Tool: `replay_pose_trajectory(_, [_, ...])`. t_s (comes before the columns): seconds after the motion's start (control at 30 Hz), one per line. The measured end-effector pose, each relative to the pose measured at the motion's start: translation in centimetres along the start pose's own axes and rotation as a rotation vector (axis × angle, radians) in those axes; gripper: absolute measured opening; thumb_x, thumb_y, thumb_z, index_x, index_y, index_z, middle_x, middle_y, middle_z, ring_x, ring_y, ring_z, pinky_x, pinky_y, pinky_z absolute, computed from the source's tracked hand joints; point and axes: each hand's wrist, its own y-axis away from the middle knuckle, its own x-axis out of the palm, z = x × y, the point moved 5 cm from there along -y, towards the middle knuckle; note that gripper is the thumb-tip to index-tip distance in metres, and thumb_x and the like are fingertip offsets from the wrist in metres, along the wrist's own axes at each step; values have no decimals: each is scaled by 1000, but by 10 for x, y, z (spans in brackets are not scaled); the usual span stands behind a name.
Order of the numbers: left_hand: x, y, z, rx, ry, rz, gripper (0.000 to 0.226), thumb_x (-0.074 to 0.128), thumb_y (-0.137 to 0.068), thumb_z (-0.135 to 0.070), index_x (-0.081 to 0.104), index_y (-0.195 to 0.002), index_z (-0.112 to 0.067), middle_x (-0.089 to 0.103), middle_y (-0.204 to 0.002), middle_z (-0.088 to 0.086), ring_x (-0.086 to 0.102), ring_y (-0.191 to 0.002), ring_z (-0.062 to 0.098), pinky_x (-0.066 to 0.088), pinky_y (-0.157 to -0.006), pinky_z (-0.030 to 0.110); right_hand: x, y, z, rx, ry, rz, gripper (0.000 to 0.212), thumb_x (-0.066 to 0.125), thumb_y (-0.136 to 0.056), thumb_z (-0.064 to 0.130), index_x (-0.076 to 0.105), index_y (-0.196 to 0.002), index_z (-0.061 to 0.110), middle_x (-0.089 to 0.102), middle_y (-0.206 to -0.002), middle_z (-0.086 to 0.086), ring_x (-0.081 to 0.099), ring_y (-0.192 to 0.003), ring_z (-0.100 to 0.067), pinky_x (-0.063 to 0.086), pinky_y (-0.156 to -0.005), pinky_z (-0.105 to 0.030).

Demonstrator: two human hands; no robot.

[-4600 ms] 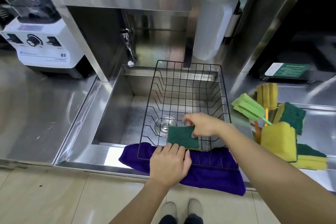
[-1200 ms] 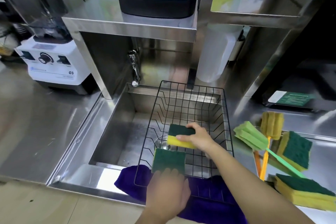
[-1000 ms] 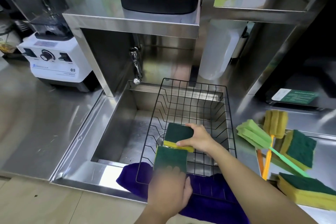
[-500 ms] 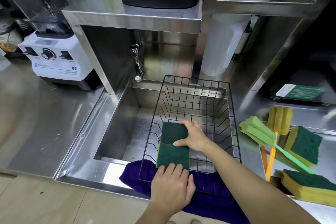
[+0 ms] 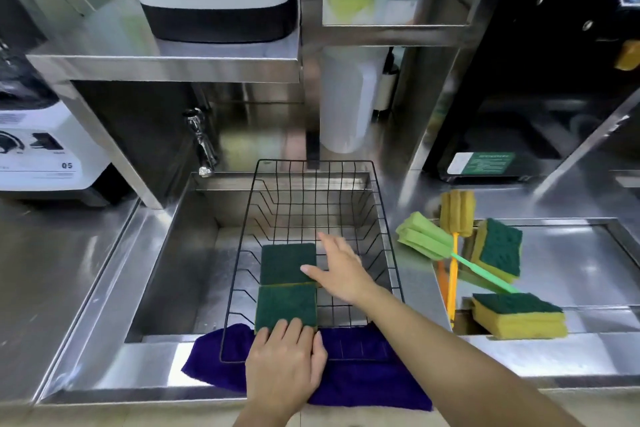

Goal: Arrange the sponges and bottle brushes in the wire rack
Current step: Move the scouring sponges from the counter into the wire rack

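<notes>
Inside the rack (image 5: pixel 381 218), 2 sponges (image 5: pixel 288 263) lie flat; our left hand (image 5: pixel 285 362) steadies one, right hand (image 5: pixel 341 269) open, empty. Reaching for brushes (image 5: pixel 453 246) on the surface (image 5: pixel 571 260) could jolt the rack.

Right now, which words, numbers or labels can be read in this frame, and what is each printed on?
"Q5": on the front of the white blender base at far left.
Small print under the blender's knob and buttons: too blurred to read.
Green-and-white label on the black machine at right: text too small to read.
</notes>
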Motion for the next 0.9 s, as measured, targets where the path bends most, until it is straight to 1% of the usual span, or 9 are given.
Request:
replay_pose_trajectory(0.1, [0,0,0,24,-4,23,34,44,-88,-27,55,-57,-16,49,-59,1,48,-56,23,30,-59,37,-28,8,-10,12,11,-109,58,55,-91,33,34,-142,14,38,-144,-7,38,-134,-26,31,-113,-39])
replay_pose_trajectory(0.17, [-1,-4,-9,62,14,41,35,44,-89,-29,57,-59,-15,50,-60,2,48,-57,25,32,-64,39,-45,13,-21,46,-34,-151,53,54,-92,28,37,-139,11,39,-140,-10,44,-127,-26,35,-108,-34])
replay_pose_trajectory(0.27, [0,-15,-41,137,61,91,34,46,-90,-36,58,-67,-15,52,-64,3,48,-60,25,35,-67,38,-64,23,-28,42,-36,-232,47,53,-92,25,43,-134,7,46,-134,-12,52,-117,-26,40,-102,-34])
replay_pose_trajectory(0.37, [4,-29,-82,182,102,186,38,43,-90,-45,60,-72,-15,56,-67,3,52,-62,24,38,-64,38,-81,36,-30,-6,-34,-326,40,53,-92,23,50,-128,7,55,-124,-12,55,-109,-26,45,-95,-37])
replay_pose_trajectory(0.47, [9,-35,-106,217,137,279,45,39,-87,-50,62,-69,-16,58,-63,3,55,-56,24,44,-55,34,-104,55,-48,33,27,-420,37,52,-92,23,52,-126,7,58,-124,-12,55,-113,-28,42,-96,-36])
replay_pose_trajectory(0.57, [13,-34,-110,271,146,294,43,39,-85,-47,62,-67,-14,57,-64,3,55,-54,23,44,-49,35,-129,80,-86,164,58,-523,35,55,-90,22,56,-121,7,60,-121,-14,55,-114,-31,41,-98,-39])
replay_pose_trajectory(0.67, [15,-33,-110,304,148,271,40,40,-84,-42,63,-70,-13,59,-66,4,56,-55,22,44,-48,33,-144,109,-127,319,174,-615,35,56,-88,34,60,-115,12,62,-117,-9,53,-115,-28,35,-95,-40])
replay_pose_trajectory(0.8, [16,-31,-111,313,153,261,42,41,-85,-44,62,-71,-11,60,-66,6,57,-55,23,45,-49,34,-145,142,-175,666,350,-603,62,49,-83,60,53,-126,16,47,-137,-9,38,-129,-29,28,-102,-47])
replay_pose_trajectory(0.9, [13,-31,-111,318,160,251,43,42,-85,-46,62,-70,-11,60,-66,6,57,-56,24,45,-50,34,-134,155,-200,868,211,-583,80,51,-78,66,35,-136,13,32,-148,-18,23,-139,-36,24,-108,-55])
